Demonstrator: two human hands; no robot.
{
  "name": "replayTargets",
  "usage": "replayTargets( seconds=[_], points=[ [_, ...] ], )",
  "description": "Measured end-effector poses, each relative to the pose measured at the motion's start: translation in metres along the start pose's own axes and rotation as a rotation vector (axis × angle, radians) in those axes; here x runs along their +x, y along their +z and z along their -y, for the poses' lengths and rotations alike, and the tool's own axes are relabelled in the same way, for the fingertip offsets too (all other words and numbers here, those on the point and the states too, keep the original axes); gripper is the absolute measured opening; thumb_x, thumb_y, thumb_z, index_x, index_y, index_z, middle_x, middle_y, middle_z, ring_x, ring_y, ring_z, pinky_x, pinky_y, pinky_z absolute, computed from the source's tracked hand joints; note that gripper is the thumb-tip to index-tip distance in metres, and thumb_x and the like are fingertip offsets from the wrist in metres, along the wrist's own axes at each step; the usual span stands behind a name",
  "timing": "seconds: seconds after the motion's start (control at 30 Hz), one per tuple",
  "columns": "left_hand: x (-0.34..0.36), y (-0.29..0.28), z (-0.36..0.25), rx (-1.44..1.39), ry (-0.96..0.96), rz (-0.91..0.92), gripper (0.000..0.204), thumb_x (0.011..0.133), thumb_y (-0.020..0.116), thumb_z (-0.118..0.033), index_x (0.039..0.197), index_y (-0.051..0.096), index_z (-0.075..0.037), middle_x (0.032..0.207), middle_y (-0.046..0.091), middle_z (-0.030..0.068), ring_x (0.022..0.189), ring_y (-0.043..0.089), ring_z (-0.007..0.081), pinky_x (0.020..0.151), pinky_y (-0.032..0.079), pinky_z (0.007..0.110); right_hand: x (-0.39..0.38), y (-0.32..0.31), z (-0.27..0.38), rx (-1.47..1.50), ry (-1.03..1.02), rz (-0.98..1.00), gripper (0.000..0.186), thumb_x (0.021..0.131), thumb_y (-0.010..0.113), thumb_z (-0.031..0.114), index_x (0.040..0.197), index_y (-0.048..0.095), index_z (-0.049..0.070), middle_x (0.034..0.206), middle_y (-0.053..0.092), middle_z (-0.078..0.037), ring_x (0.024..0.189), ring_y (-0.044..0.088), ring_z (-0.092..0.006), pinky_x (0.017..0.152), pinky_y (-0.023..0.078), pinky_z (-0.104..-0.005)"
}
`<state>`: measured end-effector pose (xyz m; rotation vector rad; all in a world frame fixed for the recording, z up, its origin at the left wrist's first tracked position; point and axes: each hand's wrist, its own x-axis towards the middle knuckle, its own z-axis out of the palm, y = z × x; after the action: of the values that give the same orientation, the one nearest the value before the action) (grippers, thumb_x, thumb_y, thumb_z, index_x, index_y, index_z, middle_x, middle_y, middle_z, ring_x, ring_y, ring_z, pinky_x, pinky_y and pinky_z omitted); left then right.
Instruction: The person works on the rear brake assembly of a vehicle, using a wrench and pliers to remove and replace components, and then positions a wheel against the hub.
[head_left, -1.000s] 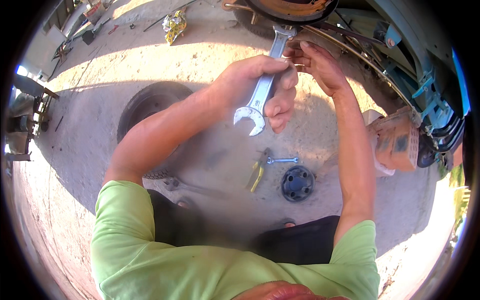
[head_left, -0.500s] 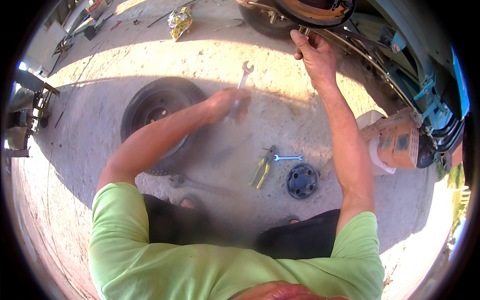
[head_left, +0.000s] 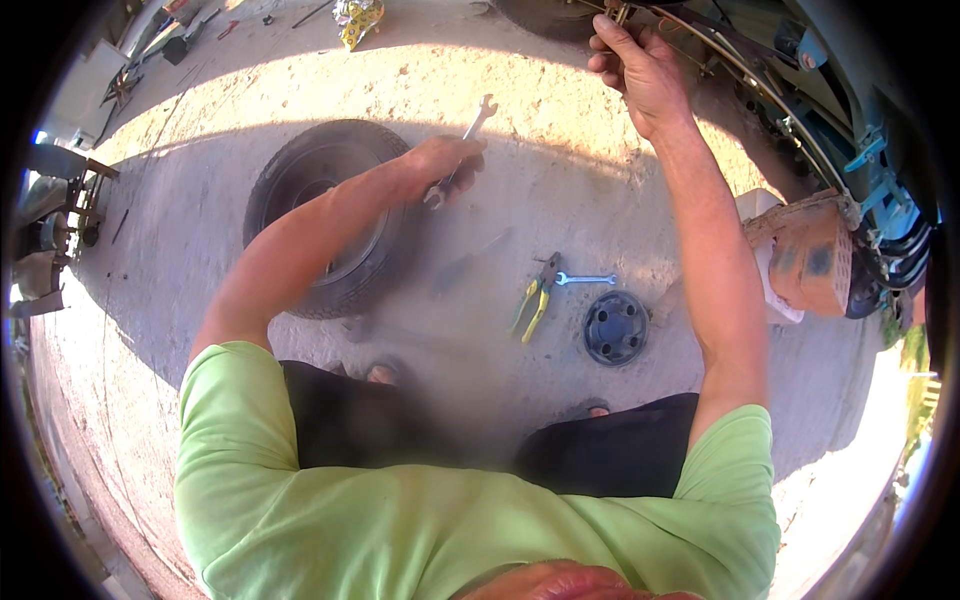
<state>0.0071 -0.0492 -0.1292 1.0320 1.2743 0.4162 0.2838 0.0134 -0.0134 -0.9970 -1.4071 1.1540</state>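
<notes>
- Double open-ended wrench (head_left: pixel 479 117): aslant above the floor, its ends projecting from the fist.
- Left hand (head_left: pixel 450 163): fingers clamped round the wrench's shank; forearm crossing over the wheel (head_left: pixel 312 165), elbow bent outward.
- Right hand (head_left: pixel 646 82): arm extended forward, thumb and curled fingers at the vehicle's underside; whether they grip a part cannot be told.
- Yellow-handled pliers (head_left: pixel 549 272): on the floor, between the forearms.

Partly sunlit, partly shaded floor (head_left: pixel 550 210), perhaps concrete
</notes>
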Motion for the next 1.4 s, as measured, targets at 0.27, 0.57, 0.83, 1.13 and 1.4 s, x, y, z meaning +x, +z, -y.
replayTargets(
  seconds=[0.27,0.57,0.83,1.13,1.4],
  points=[
    [0.017,-0.017,0.032,0.275,0.036,0.008,0.033,0.099,0.058,-0.033,0.098,0.061,0.0,0.066,0.058,0.0057,0.049,0.053,0.0143,0.044,0.043,0.032,-0.041,0.032,-0.092,-0.588,0.297,0.301,0.04,0.088,0.08,0.032,0.109,0.065,0.001,0.092,0.069,-0.006,0.074,0.064,-0.0094,0.07,0.053,-0.0275],
    [0.015,-0.034,0.062,0.708,0.122,0.146,0.031,0.086,0.059,-0.019,0.106,0.066,0.004,0.073,0.065,0.0095,0.062,0.064,0.017,0.055,0.051,0.034,-0.142,0.036,-0.256,-1.268,0.425,0.719,0.042,0.084,0.075,0.037,0.117,0.07,0.011,0.113,0.073,-0.014,0.11,0.068,-0.0329,0.093,0.054,-0.0442],
    [0.012,-0.063,-0.002,0.811,0.487,-0.237,0.037,0.102,0.055,-0.039,0.113,0.068,-0.006,0.082,0.068,0.0107,0.076,0.065,0.0207,0.074,0.053,0.039,-0.033,-0.019,-0.144,-0.561,0.583,0.309,0.067,0.089,0.075,0.043,0.14,0.056,0.003,0.127,0.067,-0.014,0.11,0.067,-0.0229,0.097,0.051,-0.0432],
    [-0.018,-0.065,-0.136,1.046,0.936,-0.67,0.026,0.097,0.058,-0.033,0.104,0.071,-0.011,0.094,0.071,0.0143,0.09,0.069,0.0364,0.078,0.054,0.048,0.025,-0.125,0.002,0.853,0.077,0.369,0.063,0.096,0.064,0.032,0.144,0.045,-0.005,0.15,0.046,-0.026,0.144,0.038,-0.0411,0.117,0.032,-0.0507],
    [-0.01,-0.077,-0.169,1.218,1.246,-0.702,0.019,0.096,0.061,-0.027,0.104,0.073,-0.015,0.093,0.069,0.0113,0.084,0.067,0.0329,0.074,0.054,0.046,0.053,-0.14,-0.007,1.047,-0.033,0.561,0.078,0.101,0.048,0.051,0.147,0.035,-0.01,0.146,0.046,-0.033,0.135,0.046,-0.0457,0.114,0.037,-0.0555]
  ],
)
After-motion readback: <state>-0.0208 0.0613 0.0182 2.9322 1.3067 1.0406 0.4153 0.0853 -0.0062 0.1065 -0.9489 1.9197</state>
